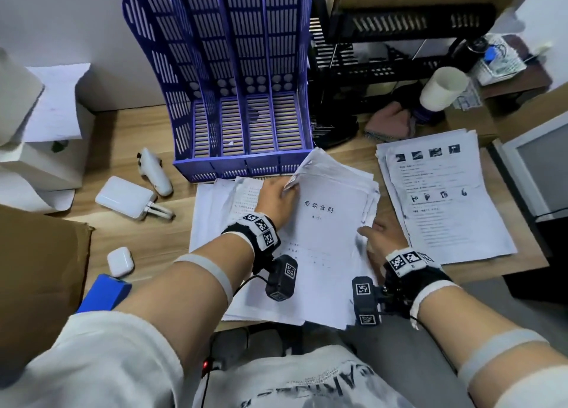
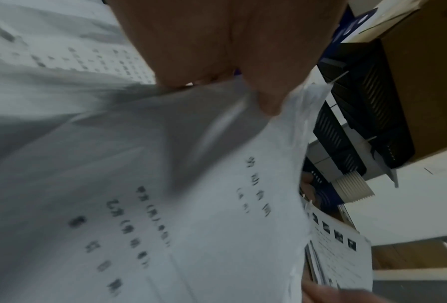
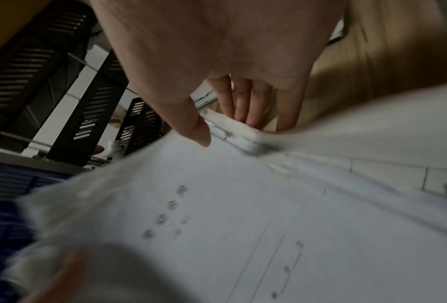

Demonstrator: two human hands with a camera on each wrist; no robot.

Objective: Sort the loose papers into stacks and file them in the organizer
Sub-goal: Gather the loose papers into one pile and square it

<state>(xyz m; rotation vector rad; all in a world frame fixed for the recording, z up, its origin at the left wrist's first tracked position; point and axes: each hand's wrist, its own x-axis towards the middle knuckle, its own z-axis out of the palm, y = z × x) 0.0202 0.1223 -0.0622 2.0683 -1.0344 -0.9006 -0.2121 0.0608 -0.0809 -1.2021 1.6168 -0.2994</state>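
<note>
Papers are lying in three groups on the wooden desk: a flat spread of sheets at the left, a thick fanned middle stack headed by a title page with large characters, and a neat right stack printed with small photos and text. Far behind them, the blue organizer is standing with four slotted compartments, all showing bare floors.

Left of the sheets, a white earbud case, a white power bank and a white handheld device are lying apart.

Moving right, the left hand is pinching the middle stack's far left corner, curling it up. The right hand is gripping that stack's right edge.

Only the right wrist view is showing the right hand's fingers tucked under the layered edges with the thumb on top; the left wrist view is showing the thumb pressing the lifted corner.
</note>
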